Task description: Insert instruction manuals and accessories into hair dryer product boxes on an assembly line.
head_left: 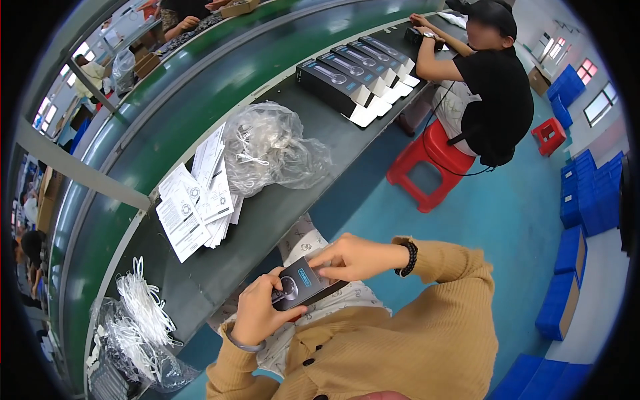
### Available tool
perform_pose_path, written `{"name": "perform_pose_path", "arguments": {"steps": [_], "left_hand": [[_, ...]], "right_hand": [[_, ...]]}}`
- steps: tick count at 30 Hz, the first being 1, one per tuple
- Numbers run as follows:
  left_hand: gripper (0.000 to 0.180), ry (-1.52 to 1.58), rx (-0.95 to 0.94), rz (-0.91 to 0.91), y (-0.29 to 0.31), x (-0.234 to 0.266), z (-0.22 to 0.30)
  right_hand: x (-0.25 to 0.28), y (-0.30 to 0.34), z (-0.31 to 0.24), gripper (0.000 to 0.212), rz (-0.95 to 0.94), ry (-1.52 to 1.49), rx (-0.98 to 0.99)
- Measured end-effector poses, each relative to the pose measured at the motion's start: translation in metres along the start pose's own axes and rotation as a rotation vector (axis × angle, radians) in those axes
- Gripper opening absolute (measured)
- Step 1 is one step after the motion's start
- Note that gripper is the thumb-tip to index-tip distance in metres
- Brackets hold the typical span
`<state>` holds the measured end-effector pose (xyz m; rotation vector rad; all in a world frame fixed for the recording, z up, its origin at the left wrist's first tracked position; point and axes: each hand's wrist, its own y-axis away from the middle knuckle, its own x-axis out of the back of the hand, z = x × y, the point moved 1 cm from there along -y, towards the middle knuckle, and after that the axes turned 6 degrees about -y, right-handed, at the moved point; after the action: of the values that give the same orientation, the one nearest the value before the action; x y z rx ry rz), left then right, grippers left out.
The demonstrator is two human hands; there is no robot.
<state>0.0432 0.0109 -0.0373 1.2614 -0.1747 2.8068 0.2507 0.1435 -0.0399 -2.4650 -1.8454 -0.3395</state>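
Observation:
A small black carton (298, 285) with a product picture and a blue label is held over my lap. My left hand (259, 308) is closed around its left end, with the thumb along the near edge and fingers over the far edge. At the carton's right end, my right hand (351, 259) presses with bent fingers against the edge; its fingertips are partly hidden. On the bench beyond lie a fanned stack of printed leaflets (179, 217) and a clear plastic bag (283, 143) with white items inside. Bundled white cables (142, 303) lie at the left, partly over another clear bag (127, 347).
Several black cartons with open white flaps (343, 73) stand in a row farther along the dark bench (263, 220). A green conveyor (193, 103) runs behind it. A co-worker (493, 87) sits on a red stool (433, 163) at right. Blue bins (559, 303) line the wall.

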Motion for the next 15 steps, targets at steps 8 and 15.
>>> {"name": "perform_pose_path", "arguments": {"steps": [8, 15], "left_hand": [[0.043, -0.155, -0.179, -0.039, -0.006, 0.006, 0.006], [0.043, -0.09, -0.202, -0.007, -0.005, 0.004, 0.008]], "right_hand": [[-0.004, 0.006, -0.019, 0.088, 0.133, 0.797, 0.432], [-0.01, 0.006, -0.012, 0.081, -0.015, 0.584, 0.222]]}}
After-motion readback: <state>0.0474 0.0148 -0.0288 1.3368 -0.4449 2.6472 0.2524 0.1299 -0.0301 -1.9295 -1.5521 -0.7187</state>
